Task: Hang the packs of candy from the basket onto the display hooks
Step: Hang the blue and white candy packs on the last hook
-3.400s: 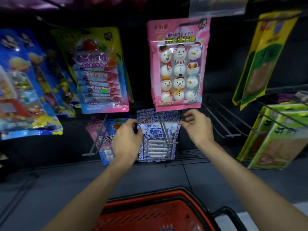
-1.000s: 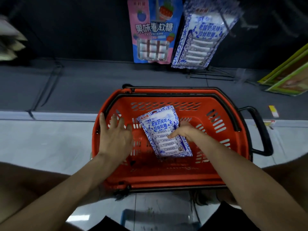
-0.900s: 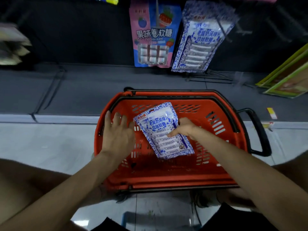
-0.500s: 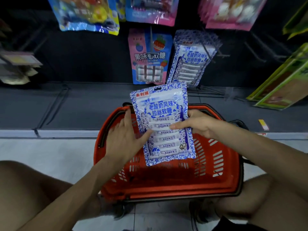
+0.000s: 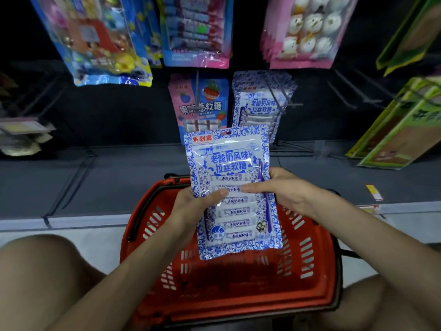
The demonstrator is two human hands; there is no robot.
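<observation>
Across the dark display wall [image 5: 107, 115] ahead of you hang glossy, flat candy bags: pink bags of round snowman sweets [image 5: 307, 32] at the upper right, long green and yellow bags [image 5: 401, 125] at the right edge. Below, between your bare knees, sits a red plastic basket [image 5: 307, 254], rectangular with rounded corners, slotted walls and a dark rim. Over the basket's far rim you hold one pack of candy [image 5: 229, 163] upright. It is a crinkly blue-and-white pouch with a scrolled border and a clear window showing a column of stick-shaped sweets. Just beyond its top edge, a stack of identical packs [image 5: 260, 101] hangs on a thin wire hook [image 5: 290, 104], beside a pink-and-blue pack [image 5: 198, 101]. Your left hand [image 5: 191, 206] grips the held pack's left edge, thumb flat across the front. Your right hand [image 5: 281, 189] grips its right edge the same way, and the thumb tips nearly meet. A small hanging hole [image 5: 228, 132] is punched at the pack's top centre.
</observation>
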